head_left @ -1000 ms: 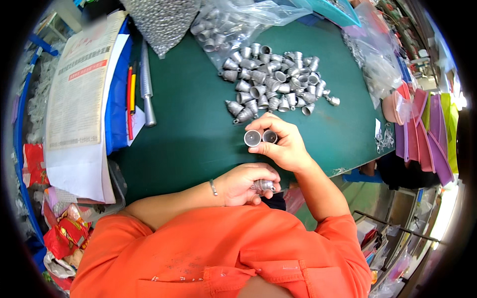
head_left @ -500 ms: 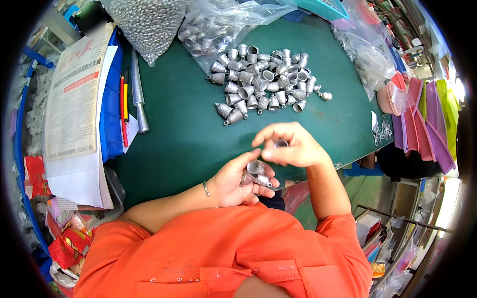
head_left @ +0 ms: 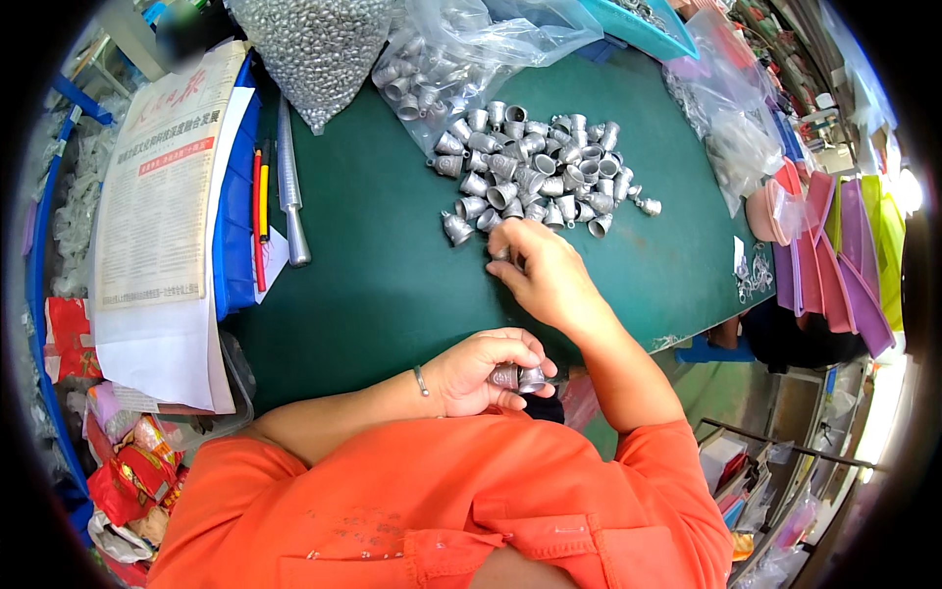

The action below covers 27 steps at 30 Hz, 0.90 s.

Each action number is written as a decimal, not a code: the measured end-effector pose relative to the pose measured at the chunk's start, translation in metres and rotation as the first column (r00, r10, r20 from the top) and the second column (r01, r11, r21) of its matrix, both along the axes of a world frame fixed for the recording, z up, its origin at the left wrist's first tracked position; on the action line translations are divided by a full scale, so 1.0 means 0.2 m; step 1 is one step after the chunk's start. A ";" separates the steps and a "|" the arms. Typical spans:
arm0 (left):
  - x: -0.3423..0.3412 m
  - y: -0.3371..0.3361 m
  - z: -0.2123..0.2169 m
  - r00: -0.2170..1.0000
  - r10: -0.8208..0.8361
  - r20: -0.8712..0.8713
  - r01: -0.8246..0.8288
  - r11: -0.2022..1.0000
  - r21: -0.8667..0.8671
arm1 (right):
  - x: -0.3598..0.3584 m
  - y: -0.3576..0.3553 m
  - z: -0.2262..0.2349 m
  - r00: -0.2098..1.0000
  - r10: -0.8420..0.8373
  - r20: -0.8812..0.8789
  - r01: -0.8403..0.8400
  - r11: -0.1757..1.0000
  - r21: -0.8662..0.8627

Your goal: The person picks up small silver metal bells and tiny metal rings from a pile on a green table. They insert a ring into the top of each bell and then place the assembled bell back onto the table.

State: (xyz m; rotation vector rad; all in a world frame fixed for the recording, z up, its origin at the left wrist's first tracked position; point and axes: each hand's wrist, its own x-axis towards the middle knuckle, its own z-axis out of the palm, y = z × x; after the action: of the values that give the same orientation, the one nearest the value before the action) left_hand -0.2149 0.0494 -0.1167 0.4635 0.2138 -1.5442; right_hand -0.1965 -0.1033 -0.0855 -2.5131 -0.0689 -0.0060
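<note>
My left hand point(head_left: 469, 375) is curled in front of my body, its fingers closed around a few small silver-grey metal bells point(head_left: 531, 380). A bracelet sits on that wrist. My right hand point(head_left: 549, 278) is at the near edge of a heap of similar bells point(head_left: 564, 162) on the green table. Its thumb and fingers pinch a grey bell point(head_left: 502, 254), mostly hidden behind the fingertips. The heaped bells are cup-shaped with small loops on top, and they lie in many directions.
Behind the heap lie a clear bag of bells point(head_left: 417, 83) and a bag of small silver beads point(head_left: 319, 59). To the left are a tapered metal rod point(head_left: 288, 177), pens point(head_left: 263, 196) and a blue tray point(head_left: 235, 216) under newspaper point(head_left: 162, 187). Pink and purple bins point(head_left: 834, 255) stand right.
My right hand has moved forward from beside my left hand to the near edge of the heap. My left fingers have curled further over the bells. The view has shifted slightly.
</note>
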 end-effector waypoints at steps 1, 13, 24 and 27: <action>0.00 0.00 0.00 1.000 0.001 0.002 -0.001 1.000 0.002 | -0.01 -0.02 0.00 0.999 -0.009 -0.051 0.011 1.000 0.029; -0.01 0.00 0.00 1.000 0.026 0.002 -0.026 0.999 0.019 | -0.06 -0.07 -0.05 0.991 -0.122 -0.058 0.131 0.774 0.620; -0.01 -0.01 -0.03 0.997 0.056 -0.057 -0.054 0.998 0.026 | -0.20 -0.13 -0.02 0.980 0.090 -0.179 0.181 -0.009 0.983; -0.01 -0.01 -0.03 0.999 0.037 -0.027 -0.037 0.999 -0.001 | -0.21 -0.17 0.00 0.957 0.212 -0.198 0.220 -0.089 0.971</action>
State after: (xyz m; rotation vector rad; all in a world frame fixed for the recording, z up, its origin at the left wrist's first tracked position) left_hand -0.2162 0.0464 -0.1218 0.4360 0.2406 -1.5148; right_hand -0.2385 -0.1373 -0.0853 -0.8235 0.0675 0.2427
